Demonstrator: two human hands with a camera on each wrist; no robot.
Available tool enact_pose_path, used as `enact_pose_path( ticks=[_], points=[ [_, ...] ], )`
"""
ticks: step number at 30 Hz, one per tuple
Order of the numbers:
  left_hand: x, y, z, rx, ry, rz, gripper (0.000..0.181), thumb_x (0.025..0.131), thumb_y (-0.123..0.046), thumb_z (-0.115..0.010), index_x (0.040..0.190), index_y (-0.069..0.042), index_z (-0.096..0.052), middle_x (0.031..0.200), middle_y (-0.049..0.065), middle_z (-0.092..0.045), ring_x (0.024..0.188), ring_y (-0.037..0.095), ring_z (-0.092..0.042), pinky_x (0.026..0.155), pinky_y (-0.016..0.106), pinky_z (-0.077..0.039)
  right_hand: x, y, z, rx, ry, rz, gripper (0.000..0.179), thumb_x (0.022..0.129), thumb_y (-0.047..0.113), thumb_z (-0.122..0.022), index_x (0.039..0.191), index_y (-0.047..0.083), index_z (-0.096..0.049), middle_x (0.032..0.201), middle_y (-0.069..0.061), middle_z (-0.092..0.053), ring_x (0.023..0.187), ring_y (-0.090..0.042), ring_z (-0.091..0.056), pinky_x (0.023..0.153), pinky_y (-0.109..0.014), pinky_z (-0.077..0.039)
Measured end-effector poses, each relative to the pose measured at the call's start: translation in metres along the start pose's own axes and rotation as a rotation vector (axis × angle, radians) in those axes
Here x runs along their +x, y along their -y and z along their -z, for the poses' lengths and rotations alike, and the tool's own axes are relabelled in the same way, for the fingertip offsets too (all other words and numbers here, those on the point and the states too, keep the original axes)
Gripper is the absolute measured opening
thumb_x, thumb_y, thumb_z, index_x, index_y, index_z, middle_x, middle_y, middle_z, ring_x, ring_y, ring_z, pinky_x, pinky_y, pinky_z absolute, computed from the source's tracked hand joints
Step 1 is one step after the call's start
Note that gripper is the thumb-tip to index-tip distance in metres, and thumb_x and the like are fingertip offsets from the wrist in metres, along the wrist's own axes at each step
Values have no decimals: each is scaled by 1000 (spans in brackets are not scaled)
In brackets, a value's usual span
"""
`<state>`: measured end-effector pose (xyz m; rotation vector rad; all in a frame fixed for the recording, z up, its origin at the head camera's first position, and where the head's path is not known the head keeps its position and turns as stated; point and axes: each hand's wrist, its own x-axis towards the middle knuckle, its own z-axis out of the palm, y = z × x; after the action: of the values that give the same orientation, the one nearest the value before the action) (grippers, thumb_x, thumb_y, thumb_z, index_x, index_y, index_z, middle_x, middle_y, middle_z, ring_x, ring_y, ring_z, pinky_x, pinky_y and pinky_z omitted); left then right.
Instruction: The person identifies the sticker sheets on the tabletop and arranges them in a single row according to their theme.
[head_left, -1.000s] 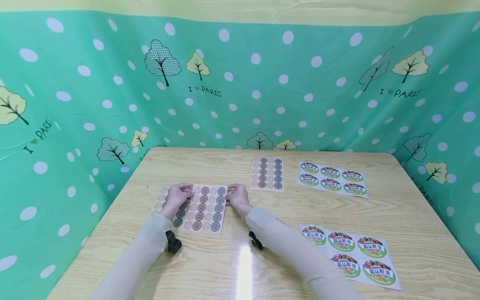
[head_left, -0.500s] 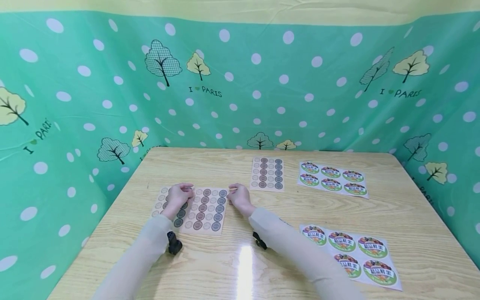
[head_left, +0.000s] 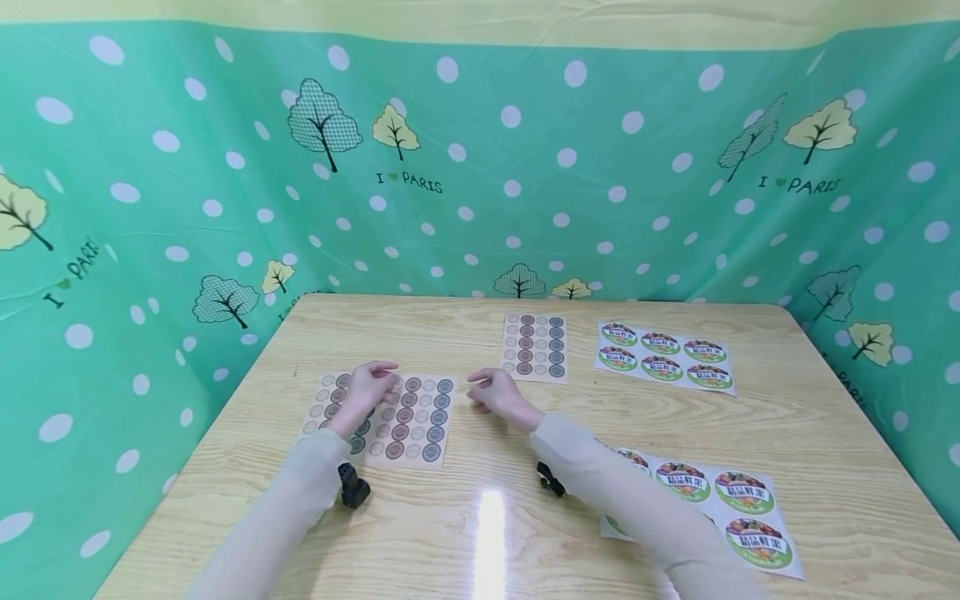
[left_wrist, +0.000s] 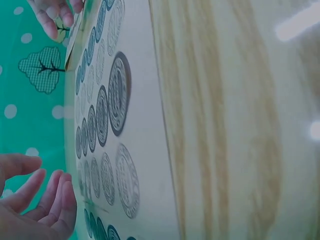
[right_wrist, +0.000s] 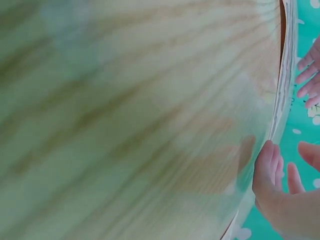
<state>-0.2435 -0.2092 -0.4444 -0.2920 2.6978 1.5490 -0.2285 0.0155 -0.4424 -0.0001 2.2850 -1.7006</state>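
My left hand [head_left: 369, 388] hovers over the seam between two beige sheets of round stickers, its fingers loosely bent and holding nothing. The sticker sheet nearer the middle [head_left: 437, 454] lies flat, with columns of pale, brown and dark grey circles. Its neighbour, the left sticker sheet [head_left: 317, 411], is partly covered by the hand and forearm. Just beyond the middle sheet's right edge is my right hand [head_left: 501, 393], its fingers relaxed and nothing in them. In the left wrist view, the left hand [left_wrist: 42, 202] shows a gap between thumb and fingers beside the sheet.
A third beige sticker sheet [head_left: 535, 348] lies farther back on the wooden table [head_left: 420, 533]. To its right is a white sheet of oval fruit labels [head_left: 660, 343]. Another fruit-label sheet [head_left: 757, 523] lies front right, partly under the right forearm. A green curtain [head_left: 480, 208] surrounds the table.
Both hands held the middle sticker sheet by its upper edges one second ago, then let it go flat on the table. My right hand has drawn away rightward; the left has shifted slightly right.
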Motion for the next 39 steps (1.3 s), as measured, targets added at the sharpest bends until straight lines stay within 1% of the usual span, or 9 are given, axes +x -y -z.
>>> enact_pose_path(
  ticks=[11, 13, 14, 18, 20, 22, 25, 31, 39],
  points=[
    [0, -14, -17, 50, 96, -48, 33, 82, -9, -53, 113, 2, -55, 97, 18, -58, 80, 25, -58, 63, 24, -49, -6, 1, 31, -72, 47, 6, 32, 80, -1, -57, 111, -3, -54, 86, -13, -57, 78, -30, -61, 67, -32, -54],
    [-1, -17, -22, 54, 106, -55, 34, 82, -9, -53, 114, 2, -55, 98, 18, -58, 82, 26, -59, 66, 26, -50, -6, -1, 37, -75, 45, 13, 31, 80, -2, -57, 111, -4, -55, 86, -14, -58, 78, -29, -61, 68, -33, -54],
    [-1, -20, -24, 57, 109, -62, 34, 82, -10, -53, 114, 2, -55, 98, 18, -58, 82, 27, -59, 67, 26, -50, -5, -4, 41, -63, 54, 51, 30, 79, -2, -57, 109, -3, -56, 84, -12, -58, 74, -26, -61, 66, -31, -54],
    [-6, -28, -32, 40, 123, -72, 34, 82, -9, -53, 114, 2, -55, 98, 18, -57, 83, 27, -58, 71, 33, -50, -6, -6, 52, -59, 44, 39, 30, 79, -4, -55, 109, -3, -56, 86, -13, -57, 75, -25, -60, 68, -31, -53],
    [-6, -30, -35, 34, 129, -85, 34, 82, -9, -52, 114, 3, -55, 98, 19, -57, 81, 27, -58, 69, 33, -51, -7, -7, 57, -58, 40, 32, 31, 80, -4, -54, 110, -4, -55, 87, -13, -56, 76, -27, -60, 69, -31, -53],
    [-5, -31, -39, 37, 133, -92, 34, 82, -9, -52, 113, 2, -55, 97, 18, -57, 78, 24, -57, 67, 29, -51, -7, -6, 61, -63, 23, -14, 33, 81, -4, -53, 114, -6, -52, 92, -16, -56, 81, -31, -59, 72, -34, -53],
    [-2, -34, -45, 45, 132, -100, 34, 81, -11, -53, 112, 1, -57, 96, 17, -58, 77, 21, -57, 64, 24, -48, -8, -8, 70, -64, 8, -9, 34, 81, -4, -53, 115, -6, -51, 96, -19, -56, 83, -32, -59, 73, -34, -52],
    [2, -38, -57, 36, 134, -101, 33, 81, -11, -54, 111, 0, -58, 96, 16, -59, 78, 20, -56, 63, 22, -46, -9, -10, 84, -93, -7, -2, 32, 82, -1, -54, 113, -6, -52, 106, -21, -56, 88, -32, -58, 75, -34, -52],
    [3, -45, -71, -4, 156, -94, 32, 81, -9, -55, 111, 1, -58, 95, 16, -59, 80, 24, -58, 67, 28, -50, -6, -15, 98, -137, -60, -24, 34, 82, 1, -55, 115, -6, -52, 97, -19, -57, 83, -31, -59, 72, -33, -53]
  ],
)
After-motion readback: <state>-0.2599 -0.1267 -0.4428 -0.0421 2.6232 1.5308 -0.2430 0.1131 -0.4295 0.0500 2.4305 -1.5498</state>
